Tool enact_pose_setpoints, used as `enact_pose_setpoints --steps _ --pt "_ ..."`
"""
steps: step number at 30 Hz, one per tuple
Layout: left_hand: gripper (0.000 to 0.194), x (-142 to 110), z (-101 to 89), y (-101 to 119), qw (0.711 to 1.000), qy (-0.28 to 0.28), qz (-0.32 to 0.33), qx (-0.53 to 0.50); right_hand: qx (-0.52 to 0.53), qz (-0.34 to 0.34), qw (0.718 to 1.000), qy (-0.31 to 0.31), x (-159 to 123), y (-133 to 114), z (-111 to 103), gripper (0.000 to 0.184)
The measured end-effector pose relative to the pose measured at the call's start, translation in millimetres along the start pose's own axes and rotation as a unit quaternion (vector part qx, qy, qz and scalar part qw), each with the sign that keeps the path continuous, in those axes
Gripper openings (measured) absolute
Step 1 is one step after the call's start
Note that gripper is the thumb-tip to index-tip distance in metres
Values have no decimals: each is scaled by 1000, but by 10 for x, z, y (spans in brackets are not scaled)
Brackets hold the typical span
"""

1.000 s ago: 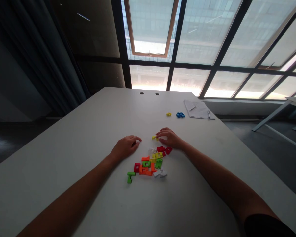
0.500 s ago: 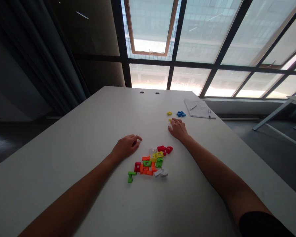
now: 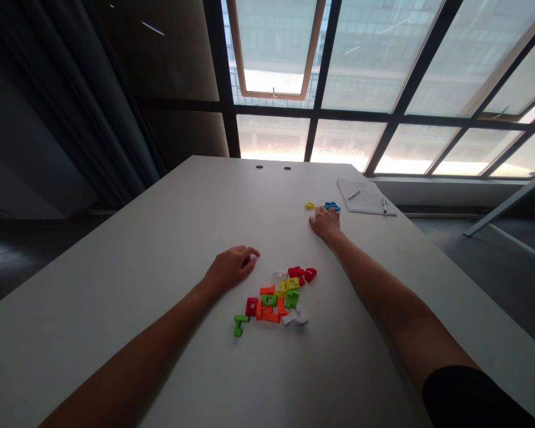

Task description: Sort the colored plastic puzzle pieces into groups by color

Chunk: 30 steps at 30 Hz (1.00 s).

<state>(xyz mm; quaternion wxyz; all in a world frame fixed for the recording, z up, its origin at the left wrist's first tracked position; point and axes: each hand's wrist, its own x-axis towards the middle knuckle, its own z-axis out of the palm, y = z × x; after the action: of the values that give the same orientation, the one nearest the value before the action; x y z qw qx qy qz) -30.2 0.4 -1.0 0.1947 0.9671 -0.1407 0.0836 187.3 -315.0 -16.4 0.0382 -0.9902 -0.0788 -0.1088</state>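
Observation:
My right hand (image 3: 324, 223) lies far up the white table (image 3: 129, 285), its fingertips against a small cluster of blue plastic puzzle pieces (image 3: 332, 206). A small yellow piece (image 3: 310, 205) sits just left of that cluster. My left hand (image 3: 230, 268) rests on the tabletop with its fingers curled, and its palm side is hidden. Just to its right lies a loose heap of several red, orange, yellow, green and white puzzle pieces (image 3: 271, 302). Neither hand touches the heap.
A sheet of paper (image 3: 363, 197) with a pen (image 3: 384, 207) on it lies near the far right table edge. Two small holes (image 3: 273, 167) mark the far edge. Tall windows stand beyond, a dark curtain (image 3: 111, 101) hangs left, and a white table frame (image 3: 508, 202) stands right.
My right hand has slid farther up the table to the blue pieces. The yellow piece beside it earlier now sits by the blue cluster. My left hand and the heap stay put.

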Motion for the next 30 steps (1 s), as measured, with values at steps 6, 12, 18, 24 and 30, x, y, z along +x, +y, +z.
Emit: enact_pose_setpoints --steps 6,12,18,24,30 --pt "30 4 -7 4 1000 -8 -2 -1 9 7 1000 0 154 -4 67 60" --pt "29 -1 -1 -2 1000 -8 -1 -11 38 8 999 4 152 -4 137 75" --pt "31 -4 -13 10 1000 -10 -4 -4 84 10 996 36 99 12 142 84" --pt "31 -5 -10 13 1000 -6 0 -3 88 15 996 14 117 21 148 81" --pt "32 -12 -16 18 1000 -7 -2 -3 94 0 994 53 61 34 158 78"
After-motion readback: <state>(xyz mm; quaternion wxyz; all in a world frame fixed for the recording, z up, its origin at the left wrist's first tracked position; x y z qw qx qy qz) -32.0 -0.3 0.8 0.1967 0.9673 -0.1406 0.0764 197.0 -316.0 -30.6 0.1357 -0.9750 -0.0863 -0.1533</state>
